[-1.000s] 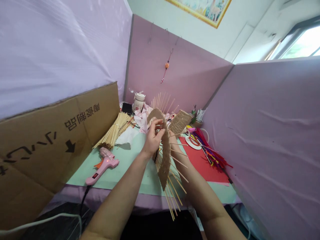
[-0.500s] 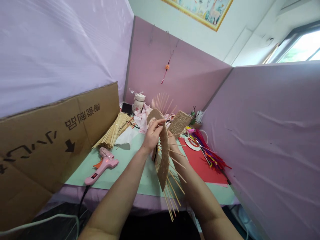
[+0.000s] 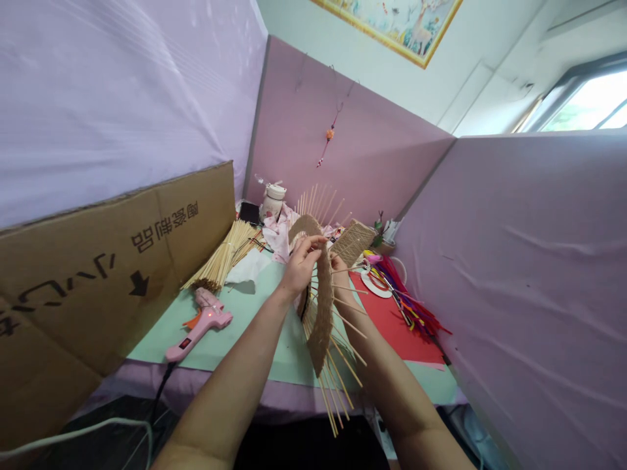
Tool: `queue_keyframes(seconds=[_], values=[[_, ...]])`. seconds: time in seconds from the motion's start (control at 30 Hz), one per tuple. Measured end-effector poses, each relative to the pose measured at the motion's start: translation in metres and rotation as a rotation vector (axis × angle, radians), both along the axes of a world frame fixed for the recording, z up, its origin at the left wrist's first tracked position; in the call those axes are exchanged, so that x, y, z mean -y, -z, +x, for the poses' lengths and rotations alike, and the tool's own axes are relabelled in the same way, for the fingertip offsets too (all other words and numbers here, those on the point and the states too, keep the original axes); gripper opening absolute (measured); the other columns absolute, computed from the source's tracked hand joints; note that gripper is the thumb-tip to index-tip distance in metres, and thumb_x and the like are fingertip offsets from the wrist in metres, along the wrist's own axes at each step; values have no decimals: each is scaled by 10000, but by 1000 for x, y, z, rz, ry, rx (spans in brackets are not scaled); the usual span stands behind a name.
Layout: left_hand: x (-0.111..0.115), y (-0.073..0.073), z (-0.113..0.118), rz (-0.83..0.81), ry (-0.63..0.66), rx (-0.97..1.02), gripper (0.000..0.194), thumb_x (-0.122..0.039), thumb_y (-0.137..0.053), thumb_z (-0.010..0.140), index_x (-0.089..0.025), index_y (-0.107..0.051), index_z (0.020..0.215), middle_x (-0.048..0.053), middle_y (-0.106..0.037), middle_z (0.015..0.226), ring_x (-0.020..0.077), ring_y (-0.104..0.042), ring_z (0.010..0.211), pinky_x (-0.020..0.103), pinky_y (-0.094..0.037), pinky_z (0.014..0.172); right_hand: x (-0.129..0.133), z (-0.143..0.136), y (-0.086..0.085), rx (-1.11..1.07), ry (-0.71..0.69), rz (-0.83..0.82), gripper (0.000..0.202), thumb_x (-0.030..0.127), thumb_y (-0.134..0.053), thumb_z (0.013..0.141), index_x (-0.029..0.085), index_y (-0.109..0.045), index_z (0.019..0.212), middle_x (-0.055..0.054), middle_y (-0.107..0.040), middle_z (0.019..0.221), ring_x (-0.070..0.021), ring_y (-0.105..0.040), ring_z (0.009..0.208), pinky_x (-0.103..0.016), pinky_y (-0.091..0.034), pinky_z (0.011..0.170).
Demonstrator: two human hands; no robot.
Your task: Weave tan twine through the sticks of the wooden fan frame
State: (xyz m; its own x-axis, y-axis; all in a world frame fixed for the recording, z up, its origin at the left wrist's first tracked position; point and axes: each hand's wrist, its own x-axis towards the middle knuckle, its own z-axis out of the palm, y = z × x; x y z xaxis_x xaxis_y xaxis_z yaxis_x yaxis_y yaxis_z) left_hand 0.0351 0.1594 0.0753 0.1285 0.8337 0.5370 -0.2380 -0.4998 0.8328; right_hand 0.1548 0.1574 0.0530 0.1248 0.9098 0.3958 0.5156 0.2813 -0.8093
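Observation:
Between my hands a curved ring wrapped in brown twine [image 3: 321, 320] is held up on its edge, with thin wooden sticks [image 3: 347, 365] spreading out from its rim. My left hand [image 3: 300, 264] grips the ring's upper part, fingers bent over its edge and thumb against it. On the far right side, my right hand [image 3: 337, 269] pinches the same ring near the top; most of its fingers are hidden behind the ring and sticks. Behind it leans a twine-wrapped rectangular block [image 3: 353, 241].
A pink glue gun [image 3: 200, 323] lies on the left, its small light lit. A bundle of wooden sticks [image 3: 223, 258] lies behind it, beside a cardboard sheet [image 3: 117, 274]. Red paper [image 3: 392, 326] and colourful pipe cleaners [image 3: 416, 303] are at right. A white bottle [image 3: 273, 201] stands behind.
My hands stay on the ring, which has turned very slightly. The right fingertips show a little more beside its edge. The camera view has shifted a little.

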Motion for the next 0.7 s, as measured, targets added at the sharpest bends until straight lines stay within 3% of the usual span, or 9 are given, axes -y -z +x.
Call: queue_keyframes(seconds=[0.13, 0.33, 0.7], values=[[-1, -3, -1, -8, -23, 14, 208, -167, -454, 830, -209, -604, 969, 29, -566, 1001, 161, -532, 1011, 296, -418, 982, -4, 15, -15, -161, 128, 147, 297, 497, -532, 807, 204, -483, 794, 22, -482, 706, -131, -437, 650, -256, -401, 623], [0, -6, -3, -17, -46, -4, 191, -154, -459, 819, -216, -595, 938, 25, -558, 999, 163, -529, 1009, 299, -420, 980, -2, 28, -62, -93, 194, 252, 295, 500, -520, 837, 208, -492, 804, 52, -434, 634, -115, -404, 587, -227, -350, 539], [0, -1, -3, 32, -12, -47, 208, -205, -513, 807, -205, -581, 1003, 31, -529, 1023, 171, -520, 1009, 317, -408, 987, 26, 12, -131, -315, -122, 97, 297, 432, -691, 765, 197, -511, 747, 47, -564, 625, -38, -353, 425, -182, -229, 389]])
